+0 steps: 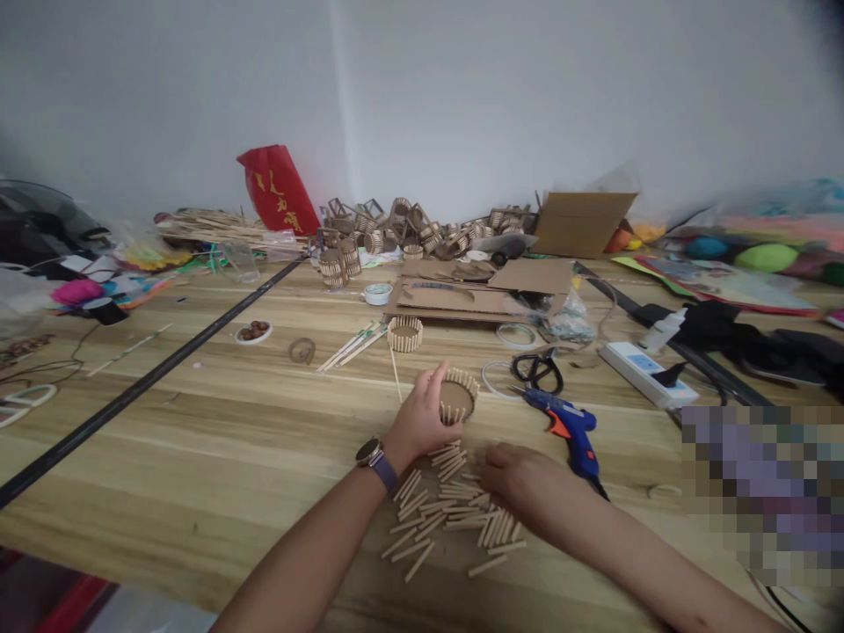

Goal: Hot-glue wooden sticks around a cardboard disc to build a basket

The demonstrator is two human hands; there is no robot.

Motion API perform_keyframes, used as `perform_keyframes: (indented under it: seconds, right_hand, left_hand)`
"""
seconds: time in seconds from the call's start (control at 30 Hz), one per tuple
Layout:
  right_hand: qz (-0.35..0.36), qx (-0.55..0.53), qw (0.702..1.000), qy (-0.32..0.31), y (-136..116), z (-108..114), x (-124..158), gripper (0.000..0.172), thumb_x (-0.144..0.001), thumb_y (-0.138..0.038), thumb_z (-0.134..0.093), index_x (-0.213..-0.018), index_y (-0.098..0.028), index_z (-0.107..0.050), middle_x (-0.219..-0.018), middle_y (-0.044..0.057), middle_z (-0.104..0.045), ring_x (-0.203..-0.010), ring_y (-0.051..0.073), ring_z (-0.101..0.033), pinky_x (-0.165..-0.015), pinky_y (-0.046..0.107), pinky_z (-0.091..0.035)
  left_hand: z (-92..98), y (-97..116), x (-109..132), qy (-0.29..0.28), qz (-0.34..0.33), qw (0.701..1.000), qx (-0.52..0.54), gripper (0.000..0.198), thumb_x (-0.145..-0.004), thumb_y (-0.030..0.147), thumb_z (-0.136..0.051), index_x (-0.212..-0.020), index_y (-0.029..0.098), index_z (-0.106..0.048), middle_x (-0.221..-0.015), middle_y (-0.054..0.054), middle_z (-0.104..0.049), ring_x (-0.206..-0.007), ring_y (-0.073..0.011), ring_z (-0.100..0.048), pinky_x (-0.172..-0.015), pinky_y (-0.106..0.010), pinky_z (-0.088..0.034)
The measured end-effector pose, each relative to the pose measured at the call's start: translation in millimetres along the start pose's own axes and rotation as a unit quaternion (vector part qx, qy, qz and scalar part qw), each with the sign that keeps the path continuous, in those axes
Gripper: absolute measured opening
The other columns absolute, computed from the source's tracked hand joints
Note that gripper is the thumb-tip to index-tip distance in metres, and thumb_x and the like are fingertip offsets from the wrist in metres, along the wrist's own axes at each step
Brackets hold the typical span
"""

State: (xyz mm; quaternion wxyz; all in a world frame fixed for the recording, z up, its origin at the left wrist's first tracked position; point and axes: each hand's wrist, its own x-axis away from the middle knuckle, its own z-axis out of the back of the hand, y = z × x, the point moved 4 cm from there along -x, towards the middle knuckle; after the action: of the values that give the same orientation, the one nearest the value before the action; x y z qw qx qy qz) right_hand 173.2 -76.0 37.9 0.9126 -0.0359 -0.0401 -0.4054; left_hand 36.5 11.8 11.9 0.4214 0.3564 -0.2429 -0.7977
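My left hand (422,418) grips the near left side of a round cardboard ring (471,411) with short wooden sticks standing around its wall. Its thumb and fingers are wrapped about the edge. My right hand (518,475) is low over a loose pile of short wooden sticks (454,505), fingers curled together at the pile's right side; whatever is between the fingertips is hidden. A second ring of sticks (404,334) stands just beyond my left hand. To the right of both hands lies a blue glue gun (572,426), its nozzle pointing toward the held ring.
Black-handled scissors (541,371) and a white power strip (646,374) are on the right. Stacked cardboard sheets (435,303) lie farther back, before a heap of small stick-walled pieces (396,229). Left stands a small dish of brown beads (254,332). A pixelated patch covers the right edge.
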Motion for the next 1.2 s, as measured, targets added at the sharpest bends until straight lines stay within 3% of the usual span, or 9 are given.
perform_keyframes:
  seconds: [0.17,0.3,0.43,0.63,0.77,0.9,1.1,1.2]
  right_hand:
    - [0.005,0.029,1.000,-0.012,-2,-3,-10,0.027,-0.075,0.002,-0.051,-0.079,-0.018,-0.068,-0.080,0.007,-0.069,-0.075,0.020,-0.066,-0.066,0.026,-0.046]
    - [-0.006,-0.063,0.997,-0.034,3,14,-9,0.027,-0.072,0.001,-0.051,-0.086,-0.017,-0.066,-0.089,0.008,-0.070,-0.079,0.020,-0.066,-0.066,0.026,-0.047]
    - [0.002,-0.156,0.988,0.008,12,32,-2,0.023,-0.076,-0.003,-0.049,-0.084,-0.019,-0.065,-0.087,0.005,-0.069,-0.080,0.018,-0.064,-0.069,0.024,-0.047]
    - [0.008,-0.165,0.985,0.057,18,36,-2,0.041,-0.080,-0.009,-0.046,-0.113,-0.028,-0.063,-0.100,0.005,-0.069,-0.092,0.020,-0.064,-0.076,0.026,-0.046]
    - [-0.006,-0.142,0.987,0.074,18,38,-5,0.034,-0.085,-0.012,-0.043,-0.107,-0.026,-0.064,-0.097,0.004,-0.070,-0.086,0.018,-0.064,-0.074,0.026,-0.044]
    - [-0.059,-0.126,0.986,0.096,26,38,-6,0.025,-0.092,-0.020,-0.038,-0.089,-0.022,-0.062,-0.072,0.003,-0.067,-0.067,0.017,-0.061,-0.061,0.024,-0.041]
    - [-0.037,-0.189,0.965,0.180,36,44,-10,0.027,-0.091,-0.022,-0.041,-0.091,-0.019,-0.068,-0.089,0.009,-0.068,-0.086,0.020,-0.061,-0.076,0.029,-0.046]
    - [-0.068,-0.218,0.959,0.169,45,40,-13,0.026,-0.090,-0.022,-0.042,-0.092,-0.018,-0.067,-0.088,0.009,-0.070,-0.083,0.019,-0.064,-0.075,0.029,-0.048]
  left_hand:
    - [0.8,1,0,0.000,0.004,1.000,-0.005,0.095,-0.063,0.018,-0.066,-0.146,0.018,-0.018,-0.140,-0.014,-0.035,-0.134,-0.0304,-0.033,-0.115,-0.044,-0.029]
    - [0.9,1,1,-0.003,0.005,1.000,-0.012,0.096,-0.063,0.018,-0.066,-0.146,0.017,-0.017,-0.141,-0.014,-0.035,-0.134,-0.0297,-0.033,-0.115,-0.043,-0.029]
    - [0.8,1,1,0.000,-0.007,1.000,-0.020,0.096,-0.064,0.017,-0.066,-0.147,0.018,-0.016,-0.141,-0.013,-0.035,-0.135,-0.0286,-0.033,-0.115,-0.041,-0.029]
    - [0.2,0,1,-0.002,-0.008,1.000,-0.010,0.096,-0.066,0.018,-0.068,-0.147,0.018,-0.016,-0.141,-0.015,-0.034,-0.134,-0.0296,-0.034,-0.114,-0.043,-0.030]
    - [0.2,1,1,0.003,-0.025,1.000,-0.013,0.096,-0.066,0.020,-0.069,-0.146,0.016,-0.016,-0.141,-0.016,-0.035,-0.135,-0.0305,-0.032,-0.115,-0.045,-0.029]
    - [0.3,2,1,0.010,-0.029,0.999,-0.021,0.094,-0.066,0.018,-0.067,-0.146,0.016,-0.017,-0.141,-0.016,-0.034,-0.135,-0.0301,-0.033,-0.114,-0.045,-0.030]
    - [-0.7,0,1,0.005,-0.015,1.000,-0.012,0.095,-0.064,0.017,-0.067,-0.146,0.016,-0.018,-0.142,-0.015,-0.033,-0.134,-0.0299,-0.034,-0.113,-0.044,-0.031]
    - [-0.6,-1,1,0.002,-0.013,1.000,-0.004,0.096,-0.064,0.016,-0.068,-0.146,0.016,-0.018,-0.142,-0.016,-0.033,-0.134,-0.0300,-0.034,-0.113,-0.044,-0.031]
